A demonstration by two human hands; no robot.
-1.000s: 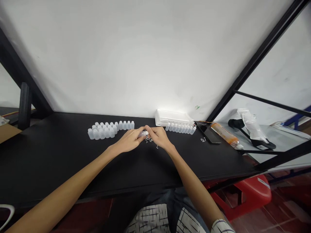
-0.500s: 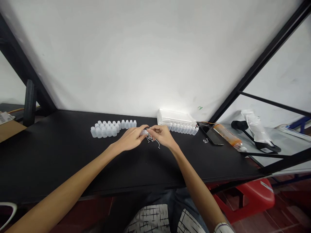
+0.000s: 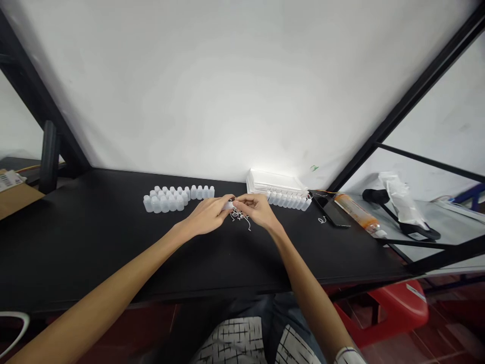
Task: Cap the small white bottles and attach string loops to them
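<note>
Near the middle of the black table, my left hand (image 3: 209,214) is closed around a small translucent white bottle (image 3: 228,205). My right hand (image 3: 257,208) pinches at the bottle's right end; what its fingertips hold is too small to make out. Thin white curly strings (image 3: 238,215) lie below and between the hands. To the left several white bottles (image 3: 164,203) stand upright in rows, with a short row (image 3: 202,192) beside them. Right of my right hand a line of bottles (image 3: 290,200) leans against a stack of white sheets (image 3: 275,180).
A dark phone (image 3: 335,213) and a white loop of string (image 3: 322,220) lie to the right. Beyond them are an orange-labelled plastic bottle (image 3: 358,212) and a black frame post. A cardboard box (image 3: 18,197) is at the far left, a red stool (image 3: 401,308) below right.
The bottle and both hands have shifted very slightly right in the view. The bottle looks more covered by the fingers.
</note>
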